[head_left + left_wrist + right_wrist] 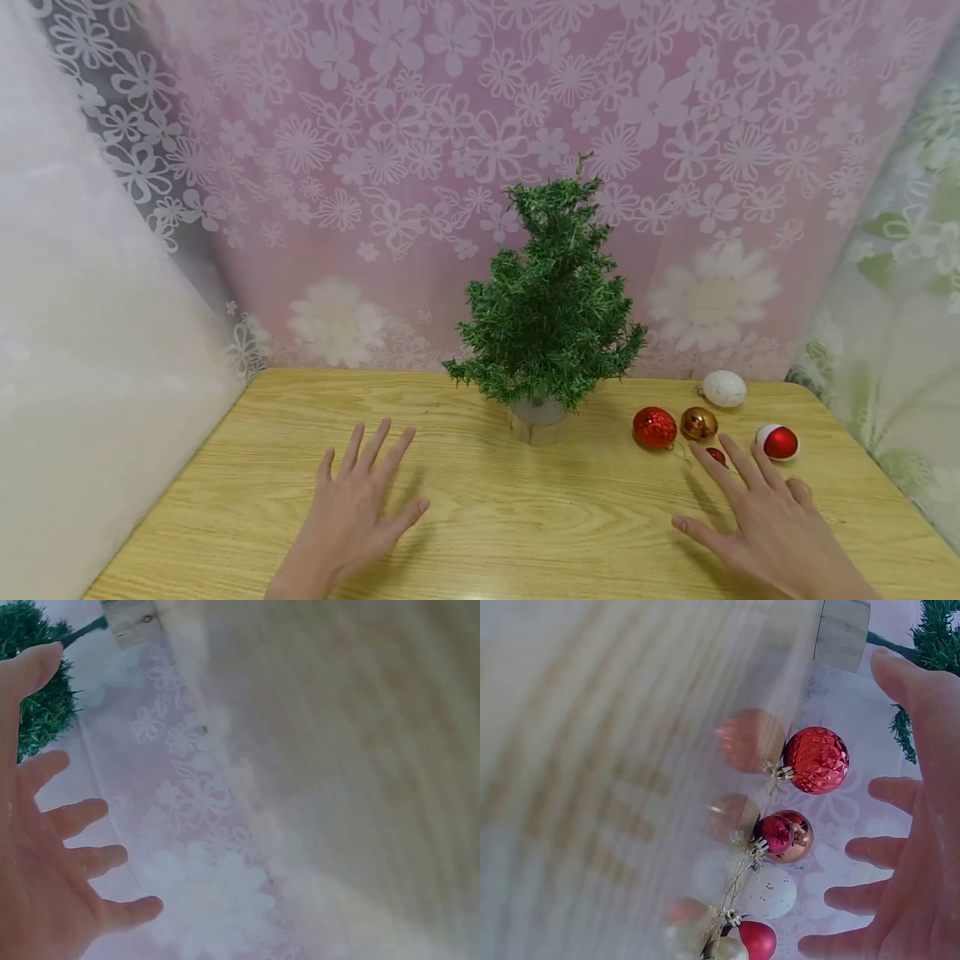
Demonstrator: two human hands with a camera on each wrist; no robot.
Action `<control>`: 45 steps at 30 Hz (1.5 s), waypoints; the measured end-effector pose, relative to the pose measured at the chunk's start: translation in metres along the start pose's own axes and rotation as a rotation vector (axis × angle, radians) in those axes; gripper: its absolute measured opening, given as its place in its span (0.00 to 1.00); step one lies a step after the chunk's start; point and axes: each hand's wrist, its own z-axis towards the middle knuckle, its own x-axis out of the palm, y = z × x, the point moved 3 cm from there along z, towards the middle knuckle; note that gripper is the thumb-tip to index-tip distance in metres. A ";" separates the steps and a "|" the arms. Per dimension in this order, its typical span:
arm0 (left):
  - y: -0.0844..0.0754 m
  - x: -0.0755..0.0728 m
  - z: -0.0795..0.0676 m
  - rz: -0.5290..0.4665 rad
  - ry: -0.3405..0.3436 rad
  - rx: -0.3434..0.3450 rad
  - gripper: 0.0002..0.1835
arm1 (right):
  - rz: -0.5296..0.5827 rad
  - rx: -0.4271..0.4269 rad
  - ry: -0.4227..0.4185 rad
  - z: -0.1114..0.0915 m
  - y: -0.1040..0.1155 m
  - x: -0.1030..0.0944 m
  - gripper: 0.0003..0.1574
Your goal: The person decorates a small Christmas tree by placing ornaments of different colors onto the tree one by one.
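My left hand [354, 508] hovers palm down over the left of the table, fingers spread, holding nothing. On the right, my right hand [772, 521] also hangs with spread fingers and nothing in it. Its fingertips overlap a small red bauble [716, 456] in the head view. Just beyond lie a faceted red bauble [655, 428], a shiny copper bauble [699, 423], a speckled white one [724, 388] and a red-and-white one [778, 442]. Between the hands, farther back, a small green Christmas tree [551, 308] stands upright on a pale wooden base [538, 423], bare of ornaments.
The wood-grain table [510, 533] ends at a back edge close behind the tree. A pink floral curtain [420, 208] hangs behind it, with pale sheets [97, 333] at the left and a leaf-patterned one [900, 292] at the right. Gold hanging strings [739, 881] trail among the baubles.
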 end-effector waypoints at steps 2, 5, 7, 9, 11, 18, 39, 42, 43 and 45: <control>-0.002 -0.004 0.004 -0.025 -0.042 0.014 0.44 | -0.006 -0.026 -0.034 0.002 0.000 -0.001 0.63; -0.005 -0.010 0.010 -0.057 -0.122 0.045 0.42 | 0.002 -0.061 -0.072 0.006 0.002 -0.003 0.63; -0.008 -0.014 0.014 -0.088 -0.185 0.072 0.41 | 0.010 -0.080 -0.088 0.010 0.003 -0.003 0.62; -0.012 -0.018 0.019 -0.115 -0.250 0.105 0.39 | 0.028 -0.099 -0.107 0.014 0.004 -0.005 0.60; -0.015 -0.022 0.024 -0.145 -0.314 0.145 0.38 | 0.045 -0.122 -0.130 0.019 0.003 -0.006 0.58; -0.027 -0.036 0.042 -0.241 -0.410 0.264 0.33 | 0.086 -0.191 -0.197 0.031 -0.002 -0.004 0.50; -0.057 -0.051 0.097 -0.202 -0.422 0.514 0.27 | 0.086 -0.344 -0.259 0.059 -0.007 0.012 0.39; -0.058 -0.049 0.103 -0.155 -0.410 0.532 0.29 | 0.083 -0.345 -0.259 0.063 -0.005 0.011 0.38; -0.058 -0.048 0.104 -0.137 -0.404 0.539 0.30 | 0.086 -0.344 -0.257 0.064 -0.004 0.011 0.38; -0.058 -0.046 0.107 -0.101 -0.392 0.554 0.30 | 0.094 -0.341 -0.248 0.067 -0.001 0.010 0.37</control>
